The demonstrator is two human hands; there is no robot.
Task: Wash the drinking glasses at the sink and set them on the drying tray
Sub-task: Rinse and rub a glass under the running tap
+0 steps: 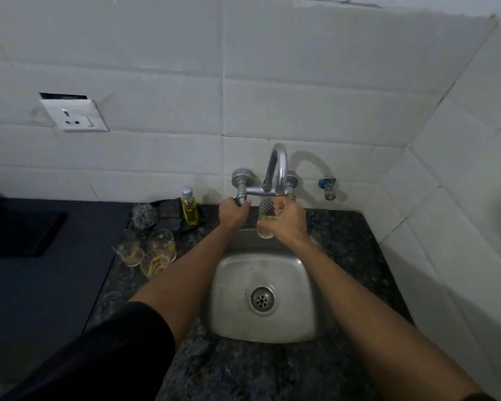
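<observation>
My right hand [287,222] grips a clear drinking glass [265,224] under the curved tap spout [279,169], above the back of the steel sink [301,328]. My left hand [232,214] is curled round the tap's left handle [240,198]. Three used glasses [151,253] with yellowish residue stand together on the counter to the left of the sink. I cannot tell whether water is running.
A small bottle of yellow liquid [189,208] and a steel scrubber [143,217] sit at the back of the dark granite counter [243,369]. A black mat [21,234] lies far left. A wall socket [75,115] is above. The tiled wall closes in on the right.
</observation>
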